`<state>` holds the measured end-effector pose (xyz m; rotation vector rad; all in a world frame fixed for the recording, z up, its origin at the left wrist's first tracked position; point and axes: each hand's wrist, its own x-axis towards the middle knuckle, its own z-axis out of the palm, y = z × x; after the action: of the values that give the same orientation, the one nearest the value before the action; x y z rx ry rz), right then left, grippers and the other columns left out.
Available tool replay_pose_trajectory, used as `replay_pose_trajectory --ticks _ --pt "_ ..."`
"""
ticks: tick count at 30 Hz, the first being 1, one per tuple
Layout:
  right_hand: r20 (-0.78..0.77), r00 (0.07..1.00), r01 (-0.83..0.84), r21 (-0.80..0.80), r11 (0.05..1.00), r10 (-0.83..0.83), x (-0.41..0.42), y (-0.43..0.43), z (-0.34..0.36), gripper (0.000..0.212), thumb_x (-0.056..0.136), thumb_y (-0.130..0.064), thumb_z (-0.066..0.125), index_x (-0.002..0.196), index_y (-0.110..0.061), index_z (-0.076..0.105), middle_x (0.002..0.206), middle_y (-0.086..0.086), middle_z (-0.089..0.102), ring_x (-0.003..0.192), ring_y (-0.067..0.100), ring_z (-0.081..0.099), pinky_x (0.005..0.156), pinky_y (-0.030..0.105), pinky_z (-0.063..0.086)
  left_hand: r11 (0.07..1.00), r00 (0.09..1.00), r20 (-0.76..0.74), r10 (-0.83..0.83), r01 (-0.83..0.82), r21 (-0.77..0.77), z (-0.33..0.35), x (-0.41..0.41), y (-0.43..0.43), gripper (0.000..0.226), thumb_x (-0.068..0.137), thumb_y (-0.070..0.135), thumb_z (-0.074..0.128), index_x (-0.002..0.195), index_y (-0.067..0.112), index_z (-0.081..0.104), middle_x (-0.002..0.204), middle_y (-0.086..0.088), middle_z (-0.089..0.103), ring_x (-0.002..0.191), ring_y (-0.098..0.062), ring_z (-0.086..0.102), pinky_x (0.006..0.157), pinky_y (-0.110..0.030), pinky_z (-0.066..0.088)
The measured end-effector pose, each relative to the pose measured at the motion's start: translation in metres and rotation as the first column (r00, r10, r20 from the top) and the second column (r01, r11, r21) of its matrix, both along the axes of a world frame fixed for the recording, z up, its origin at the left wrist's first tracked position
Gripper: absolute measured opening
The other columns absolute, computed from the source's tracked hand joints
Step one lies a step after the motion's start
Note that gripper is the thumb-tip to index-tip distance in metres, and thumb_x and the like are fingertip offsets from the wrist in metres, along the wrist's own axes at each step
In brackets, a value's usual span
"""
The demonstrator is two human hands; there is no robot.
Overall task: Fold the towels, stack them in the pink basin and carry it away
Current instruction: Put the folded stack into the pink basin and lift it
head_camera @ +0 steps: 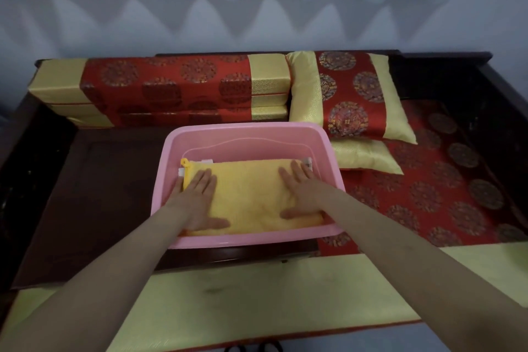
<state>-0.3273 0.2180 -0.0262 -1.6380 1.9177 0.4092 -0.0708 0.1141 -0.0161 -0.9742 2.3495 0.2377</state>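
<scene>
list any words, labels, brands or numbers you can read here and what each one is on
No text here can be read.
White tags at the edge of the yellow towel in the pink basin: too small to read.
Round medallions on the red and gold pillow: blurred; cannot tell whether they hold characters.

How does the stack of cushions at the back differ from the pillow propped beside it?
The stack of cushions is boxy slabs lying flat on one another; the propped pillow is plump and rests tilted on a second pillow. The stack is wider and sits behind the pink basin; the propped pillow stands by its far right corner. Both have red medallion fabric with gold ends.
</scene>
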Motion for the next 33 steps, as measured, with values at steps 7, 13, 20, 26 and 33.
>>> replay_pose_trajectory --ticks 7,13,20,26,33 --pt "-0.050 0.996 0.069 -0.037 0.997 -0.071 0.002 -0.004 0.007 0.097 0.077 -0.053 0.061 0.150 -0.024 0.005 0.159 0.009 -0.009 0.146 0.033 -0.011 0.117 0.053 0.017 0.993 0.997 0.071 -0.035 0.042 -0.107 -0.003 0.000 0.003 0.107 0.077 0.077 0.034 0.148 0.013 -0.015 0.158 -0.007 -0.018 0.145 -0.022 -0.016 0.113 -0.056 -0.010" --pt "-0.126 0.936 0.111 -0.779 0.617 -0.328 -0.024 0.026 0.055 0.039 0.082 -0.031 0.058 0.117 -0.015 0.055 0.122 0.007 0.051 0.111 0.026 0.047 0.083 0.041 0.047 0.852 0.851 -0.525 0.024 -0.292 -0.434 0.040 0.026 -0.007 0.070 0.083 0.046 0.058 0.139 0.010 0.035 0.146 -0.016 0.038 0.134 -0.035 0.034 0.107 -0.055 0.033" --pt "0.632 0.317 0.922 -0.030 0.386 -0.707 -0.047 0.031 0.051 0.042 0.086 -0.032 0.063 0.117 -0.006 0.054 0.107 0.012 0.063 0.079 0.019 0.058 0.061 0.029 0.047 0.585 0.381 -0.515 0.768 -0.744 0.322 0.036 0.047 -0.026 0.039 0.084 0.023 0.062 0.115 0.003 0.051 0.112 -0.019 0.059 0.091 -0.030 0.056 0.072 -0.041 0.049" --pt "0.706 -0.096 0.949 0.277 0.149 -0.701 -0.052 0.070 0.061 0.036 0.079 -0.045 0.064 0.099 -0.015 0.065 0.096 0.008 0.065 0.091 0.026 0.059 0.079 0.037 0.050 0.605 0.318 -0.562 0.764 -0.656 0.451 0.047 0.030 -0.011 0.019 0.084 0.018 0.059 0.101 0.010 0.053 0.095 -0.011 0.059 0.087 -0.029 0.060 0.072 -0.042 0.052" --pt "0.750 -0.394 0.917 0.281 -0.284 -0.531 -0.092 0.223 0.093 0.021 0.086 -0.035 0.054 0.076 -0.017 0.056 0.073 0.004 0.051 0.070 0.020 0.049 0.064 0.031 0.041 0.804 0.432 -0.680 0.593 -0.368 0.467 0.077 -0.094 0.044 0.012 0.080 0.019 0.058 0.089 0.011 0.055 0.090 -0.010 0.060 0.085 -0.032 0.060 0.076 -0.046 0.053"
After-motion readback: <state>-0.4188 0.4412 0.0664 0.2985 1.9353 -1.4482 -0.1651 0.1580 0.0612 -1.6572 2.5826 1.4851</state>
